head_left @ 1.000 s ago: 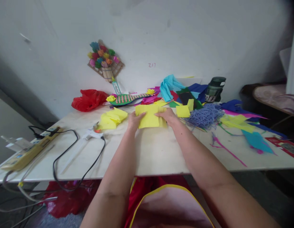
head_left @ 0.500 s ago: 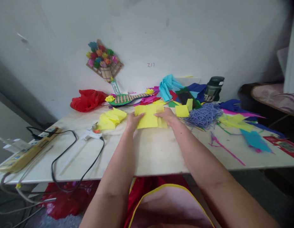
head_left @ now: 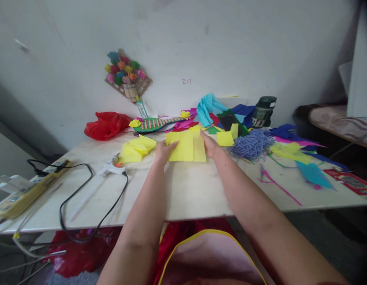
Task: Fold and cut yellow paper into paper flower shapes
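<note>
A yellow sheet (head_left: 186,146) is laid flat on the table (head_left: 189,190), mid-far side, betw. two hands; left hand (head_left: 163,150) is spread w/ fingers pressed on the sheet's left edge; right hand (head_left: 211,145) is held flat against its right edge. Sheet is judged thin, light, limp, easily creased or torn; best taken at opposite edges. More yellow pieces (head_left: 136,149) lie just left; purple cord (head_left: 252,144) right.

Left hand (head_left: 162,150) and right hand (head_left: 211,145) flank yellow paper (head_left: 186,146).
</note>
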`<state>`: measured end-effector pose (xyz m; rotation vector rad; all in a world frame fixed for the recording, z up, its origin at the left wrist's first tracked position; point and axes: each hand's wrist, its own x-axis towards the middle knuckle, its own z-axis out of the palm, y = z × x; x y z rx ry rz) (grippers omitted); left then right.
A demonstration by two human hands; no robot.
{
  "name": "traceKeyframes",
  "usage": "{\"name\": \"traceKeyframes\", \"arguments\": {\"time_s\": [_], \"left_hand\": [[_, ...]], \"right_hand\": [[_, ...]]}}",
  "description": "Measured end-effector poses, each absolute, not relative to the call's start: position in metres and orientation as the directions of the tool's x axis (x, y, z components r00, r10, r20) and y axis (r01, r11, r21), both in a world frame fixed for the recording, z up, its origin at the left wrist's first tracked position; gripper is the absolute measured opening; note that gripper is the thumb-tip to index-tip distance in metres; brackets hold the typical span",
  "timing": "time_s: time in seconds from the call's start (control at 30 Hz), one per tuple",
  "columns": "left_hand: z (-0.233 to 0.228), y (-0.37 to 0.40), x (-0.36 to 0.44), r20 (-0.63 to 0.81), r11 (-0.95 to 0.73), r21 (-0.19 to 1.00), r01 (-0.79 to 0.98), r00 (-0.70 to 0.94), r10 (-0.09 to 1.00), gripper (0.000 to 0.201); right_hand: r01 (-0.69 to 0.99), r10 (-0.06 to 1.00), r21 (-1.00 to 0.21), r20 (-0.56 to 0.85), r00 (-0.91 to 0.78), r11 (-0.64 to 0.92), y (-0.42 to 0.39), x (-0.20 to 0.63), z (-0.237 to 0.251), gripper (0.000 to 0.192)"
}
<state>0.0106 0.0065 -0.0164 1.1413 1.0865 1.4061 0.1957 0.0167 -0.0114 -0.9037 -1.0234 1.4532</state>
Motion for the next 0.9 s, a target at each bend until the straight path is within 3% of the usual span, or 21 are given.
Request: {"name": "traceKeyframes", "arguments": {"time_s": [0.1, 0.2, 0.4, 0.53, 0.63, 0.73, 0.9], "left_hand": [[-0.016, 0.008, 0.010, 0.083, -0.096, 0.986, -0.137, -0.093, 0.992, 0.042], [-0.019, 0.012, 0.008, 0.102, -0.114, 0.982, -0.150, -0.088, 0.991, 0.041], [-0.027, 0.018, 0.004, 0.165, -0.180, 0.966, -0.188, -0.094, 0.982, 0.042], [-0.030, 0.021, 0.003, 0.159, -0.186, 0.960, -0.209, -0.140, 0.977, 0.042], [-0.030, 0.022, 0.003, 0.156, -0.189, 0.954, -0.235, -0.152, 0.976, 0.041], [-0.029, 0.022, 0.003, 0.146, -0.184, 0.949, -0.255, -0.162, 0.976, 0.040], [-0.025, 0.018, 0.006, 0.098, -0.163, 0.951, -0.264, -0.243, 0.965, 0.038]], "right_hand": [[-0.326, 0.988, -0.942, -0.035, -0.149, -0.082, 0.019, 0.198, -0.012, 0.053], [-0.275, 0.985, -0.955, -0.070, -0.160, -0.113, 0.021, 0.200, -0.013, 0.056], [-0.342, 0.996, -0.940, 0.038, -0.075, 0.010, 0.028, 0.197, -0.021, 0.031], [-0.412, 0.993, -0.904, 0.112, 0.026, 0.113, 0.028, 0.194, -0.023, 0.033], [-0.438, 0.996, -0.897, 0.080, -0.027, 0.060, 0.024, 0.193, -0.020, 0.030], [-0.399, 0.998, -0.916, 0.045, -0.032, 0.028, 0.020, 0.193, -0.017, 0.038], [-0.230, 0.988, -0.966, 0.096, 0.118, 0.121, 0.025, 0.192, -0.024, 0.040]]}}
